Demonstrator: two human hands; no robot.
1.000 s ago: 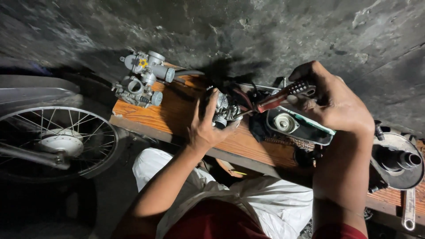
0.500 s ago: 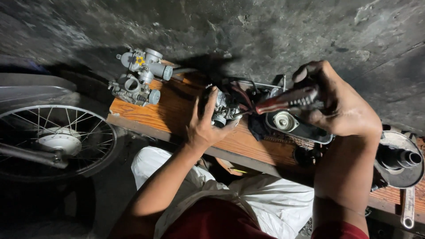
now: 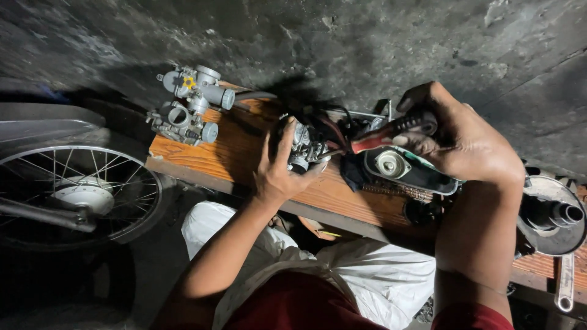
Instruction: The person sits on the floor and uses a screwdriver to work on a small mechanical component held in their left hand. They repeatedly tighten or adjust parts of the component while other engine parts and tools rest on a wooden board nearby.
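My left hand (image 3: 278, 166) grips a small metal carburetor (image 3: 307, 145) that rests on a wooden plank (image 3: 244, 153). My right hand (image 3: 461, 142) is closed around the red and black handle of a screwdriver (image 3: 391, 131), whose shaft points left toward the carburetor; its tip is hidden among dark hoses. Both hands work over the middle of the plank.
Two more carburetors (image 3: 189, 104) sit at the plank's left end. A dark tray with a round metal part (image 3: 406, 168) lies under my right hand. A spoked wheel (image 3: 73, 192) stands at left, a round engine part (image 3: 550, 214) and a wrench (image 3: 564, 281) at right. White cloth (image 3: 367, 275) covers my lap.
My right hand has drawn the screwdriver handle slightly back and up. The left hand keeps its hold on the carburetor.
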